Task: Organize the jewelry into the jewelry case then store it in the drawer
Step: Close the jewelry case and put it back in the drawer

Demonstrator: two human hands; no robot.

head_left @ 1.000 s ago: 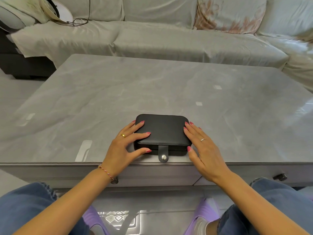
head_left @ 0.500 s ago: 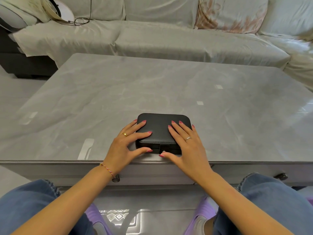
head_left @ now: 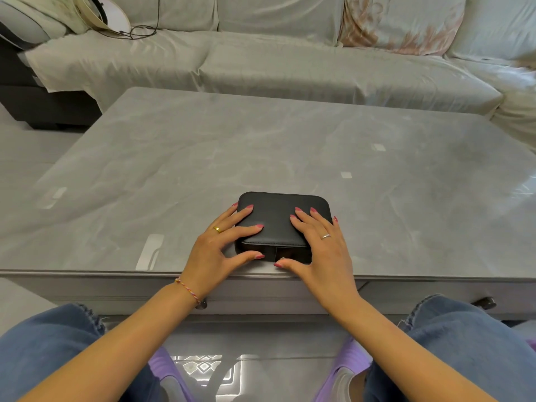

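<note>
black case [head_left: 275, 221] under both hands, clasp prob hidden.

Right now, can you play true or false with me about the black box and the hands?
1. The black box sits on the grey table. True.
2. The box lid is wide open. False: it is down.
3. Both hands touch the box. True: the left hand and right hand rest on it.
4. The box lies at the table's far edge. False: it is by the near edge.
5. A red cup stands beside the box. False: no cup shows.
</note>
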